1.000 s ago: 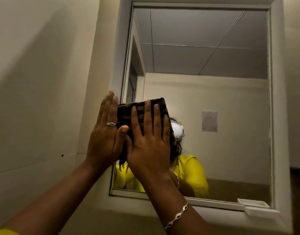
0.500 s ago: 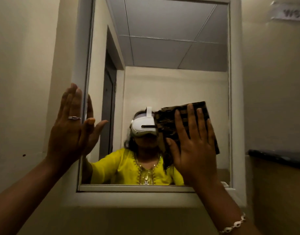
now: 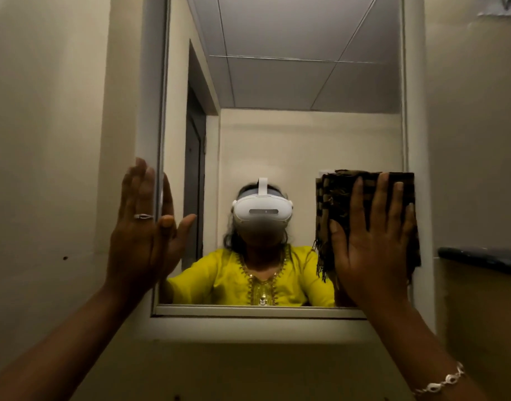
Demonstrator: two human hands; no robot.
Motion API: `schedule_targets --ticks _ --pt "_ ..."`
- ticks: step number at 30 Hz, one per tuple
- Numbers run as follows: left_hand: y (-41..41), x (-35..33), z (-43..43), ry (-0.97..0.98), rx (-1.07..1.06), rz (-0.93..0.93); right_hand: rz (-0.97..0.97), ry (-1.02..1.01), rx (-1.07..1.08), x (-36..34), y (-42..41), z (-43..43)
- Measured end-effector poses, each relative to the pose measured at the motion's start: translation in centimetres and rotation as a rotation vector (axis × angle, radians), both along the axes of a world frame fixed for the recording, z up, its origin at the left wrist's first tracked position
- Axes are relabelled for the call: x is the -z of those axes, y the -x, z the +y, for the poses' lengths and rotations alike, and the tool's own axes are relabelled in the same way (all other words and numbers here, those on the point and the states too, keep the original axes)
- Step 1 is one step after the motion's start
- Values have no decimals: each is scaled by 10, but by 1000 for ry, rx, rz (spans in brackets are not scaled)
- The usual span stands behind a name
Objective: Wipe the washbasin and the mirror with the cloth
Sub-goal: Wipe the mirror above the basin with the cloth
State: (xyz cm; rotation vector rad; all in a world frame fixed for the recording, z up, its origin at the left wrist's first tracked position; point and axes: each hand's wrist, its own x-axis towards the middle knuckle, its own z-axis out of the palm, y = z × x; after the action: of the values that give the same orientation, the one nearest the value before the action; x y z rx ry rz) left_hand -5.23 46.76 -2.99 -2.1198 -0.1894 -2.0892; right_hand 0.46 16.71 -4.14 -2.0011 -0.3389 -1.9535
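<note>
right hand point(image 3: 373, 250) fingers straight, pressing cloth point(image 3: 336, 198) at mirror point(image 3: 277, 140) right edge | left hand point(image 3: 138, 230) flat on left edge

Dim cream walls point(image 3: 46, 125), dark ledge point(image 3: 480, 257) at right

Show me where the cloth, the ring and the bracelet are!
cloth point(image 3: 335, 204): head view, on the dark checked fabric beside the fingers.
ring point(image 3: 143, 216): head view, on the silver band round a finger.
bracelet point(image 3: 449, 380): head view, on the silver links at the wrist.
</note>
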Motion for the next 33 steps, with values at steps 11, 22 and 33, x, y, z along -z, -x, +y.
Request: schedule_targets --ticks 11,22,33 --pt "33 31 -21 -61 358 28 -23 221 -194 10 46 131" --pt "39 50 -21 67 760 45 7 337 -251 17 66 182" --pt "48 47 -32 87 643 56 -16 277 -295 23 46 121"
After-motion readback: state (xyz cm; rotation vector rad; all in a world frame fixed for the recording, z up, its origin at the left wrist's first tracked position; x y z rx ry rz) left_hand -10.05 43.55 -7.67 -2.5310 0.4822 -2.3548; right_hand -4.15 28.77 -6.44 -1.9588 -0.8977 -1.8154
